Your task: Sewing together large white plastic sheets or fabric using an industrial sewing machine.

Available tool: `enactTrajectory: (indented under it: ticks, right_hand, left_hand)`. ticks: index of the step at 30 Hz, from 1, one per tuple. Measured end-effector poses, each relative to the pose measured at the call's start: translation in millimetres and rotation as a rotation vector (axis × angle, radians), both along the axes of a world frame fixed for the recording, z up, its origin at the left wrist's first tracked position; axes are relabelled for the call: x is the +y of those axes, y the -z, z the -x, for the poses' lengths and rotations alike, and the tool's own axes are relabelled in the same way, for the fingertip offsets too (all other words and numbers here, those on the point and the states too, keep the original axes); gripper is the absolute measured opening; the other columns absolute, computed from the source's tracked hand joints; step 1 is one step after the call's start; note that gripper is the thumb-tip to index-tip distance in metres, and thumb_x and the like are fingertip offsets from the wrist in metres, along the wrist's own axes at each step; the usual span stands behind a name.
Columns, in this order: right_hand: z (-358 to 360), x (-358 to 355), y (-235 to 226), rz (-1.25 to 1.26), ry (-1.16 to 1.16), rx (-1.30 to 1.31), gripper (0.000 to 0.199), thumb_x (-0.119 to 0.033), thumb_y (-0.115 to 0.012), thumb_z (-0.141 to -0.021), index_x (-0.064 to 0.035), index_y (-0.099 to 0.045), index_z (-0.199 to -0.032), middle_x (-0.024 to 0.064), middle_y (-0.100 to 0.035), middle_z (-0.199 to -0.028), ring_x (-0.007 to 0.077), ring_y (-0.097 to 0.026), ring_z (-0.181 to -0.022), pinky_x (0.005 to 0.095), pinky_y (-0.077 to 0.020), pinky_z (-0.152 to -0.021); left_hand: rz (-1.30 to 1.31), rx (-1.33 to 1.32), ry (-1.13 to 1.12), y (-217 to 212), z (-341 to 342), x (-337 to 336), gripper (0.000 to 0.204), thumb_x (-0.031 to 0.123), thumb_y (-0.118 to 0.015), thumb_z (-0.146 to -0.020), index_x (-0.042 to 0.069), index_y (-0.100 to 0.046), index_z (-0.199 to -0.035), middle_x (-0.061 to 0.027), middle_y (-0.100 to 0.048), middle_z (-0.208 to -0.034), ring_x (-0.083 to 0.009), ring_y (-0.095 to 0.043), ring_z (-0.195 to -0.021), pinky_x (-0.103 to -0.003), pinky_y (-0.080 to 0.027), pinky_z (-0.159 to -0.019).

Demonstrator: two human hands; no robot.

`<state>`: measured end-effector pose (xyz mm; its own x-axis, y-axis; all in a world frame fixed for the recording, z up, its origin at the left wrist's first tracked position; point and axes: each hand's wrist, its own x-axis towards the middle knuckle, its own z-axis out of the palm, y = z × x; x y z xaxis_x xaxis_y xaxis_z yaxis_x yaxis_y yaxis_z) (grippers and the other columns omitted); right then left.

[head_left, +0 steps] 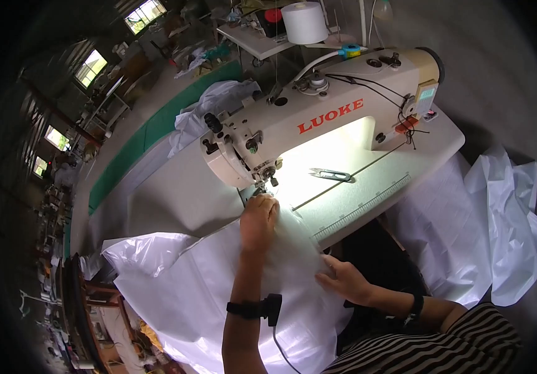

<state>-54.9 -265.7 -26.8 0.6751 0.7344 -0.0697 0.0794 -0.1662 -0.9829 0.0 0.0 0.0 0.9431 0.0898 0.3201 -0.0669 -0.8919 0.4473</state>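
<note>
White fabric (218,293) was held flat under two bare hands at an industrial sewing machine (318,118), the step in hand judged to be the feeding of a seam toward the needle. Nearest the body, the right hand (346,280) was laid palm-down and fingers spread on the cloth's near edge, pressing rather than pinching, with a dark band seen at its wrist. Ahead of it, the left hand (259,218) was curled over the cloth just short of the presser foot (267,182), its fingers closed on a fold of the material, though how tightly could not be told from above; a black strap with a small device and trailing cable was worn on that forearm. The fabric was spread from the lap up over the table edge to the needle, bunching to the left of the grip. Beyond the left hand, the lit machine bed was seen, with thread snips (331,175) lying to the right and a printed ruler strip (362,209) running along the table (175,193). The next move was judged to call for steady, even pushing by both hands, with fingertips kept clear of the needle. Farther off, a large white thread cone (304,22) stood behind the machine, and more white cloth (499,237) was heaped at the right.
</note>
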Motion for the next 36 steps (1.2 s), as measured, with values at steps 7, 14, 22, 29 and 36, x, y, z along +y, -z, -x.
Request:
enactTrajectory:
  ticks: [7, 14, 22, 29, 36]
  right_hand:
    - [2, 8, -45, 0.333, -0.077, -0.602, 0.067, -0.015, -0.06, -0.088, -0.0002, -0.03, -0.146, 0.0116, -0.061, -0.063, 0.0293, -0.061, -0.049, 0.0401, -0.0506, -0.049]
    - [11, 19, -53, 0.538, -0.168, -0.838, 0.07, -0.015, -0.063, -0.085, 0.0009, -0.033, -0.146, 0.0057, -0.059, -0.061, 0.0211, -0.059, -0.045, 0.0328, -0.0487, -0.045]
    - [9, 28, -42, 0.433, 0.01, -0.827, 0.044, -0.023, -0.059, -0.094, -0.006, -0.052, -0.134, 0.0098, -0.065, -0.076, 0.0223, -0.064, -0.053, 0.0343, -0.0507, -0.046]
    - [-8, 33, -37, 0.11, 0.151, -0.525, 0.022, -0.018, -0.061, -0.093, -0.0073, -0.063, -0.112, 0.012, -0.069, -0.084, 0.0269, -0.069, -0.069, 0.0351, -0.0551, -0.063]
    - [-1, 44, -43, 0.264, 0.173, -0.257, 0.034, -0.015, -0.062, -0.09, -0.006, -0.059, -0.122, 0.0133, -0.068, -0.084, 0.0252, -0.069, -0.069, 0.0329, -0.0547, -0.064]
  left_hand:
    - [-0.307, -0.22, 0.348, -31, -13, 8, 0.019, 0.005, -0.058, -0.083, 0.005, -0.068, -0.099, -0.0063, -0.067, -0.105, -0.024, -0.063, -0.099, -0.036, -0.052, -0.084]
    - [-0.359, -0.116, 0.264, -19, -3, 28, 0.013, 0.009, -0.06, -0.083, 0.006, -0.068, -0.093, -0.0048, -0.067, -0.106, -0.0214, -0.063, -0.099, -0.034, -0.054, -0.084]
    - [-0.445, -0.104, 0.312, -29, 4, 25, 0.016, 0.01, -0.059, -0.085, 0.006, -0.069, -0.097, -0.0033, -0.067, -0.108, -0.0193, -0.061, -0.106, -0.033, -0.053, -0.089]
    - [-0.386, -0.052, 0.384, -28, 1, 25, 0.02, 0.009, -0.06, -0.083, 0.006, -0.068, -0.101, -0.0041, -0.065, -0.111, -0.0202, -0.061, -0.105, -0.033, -0.053, -0.088]
    - [-0.484, -0.122, 0.295, -23, 14, 24, 0.019, 0.009, -0.058, -0.082, 0.006, -0.066, -0.1, -0.0057, -0.064, -0.109, -0.0209, -0.062, -0.105, -0.033, -0.055, -0.085]
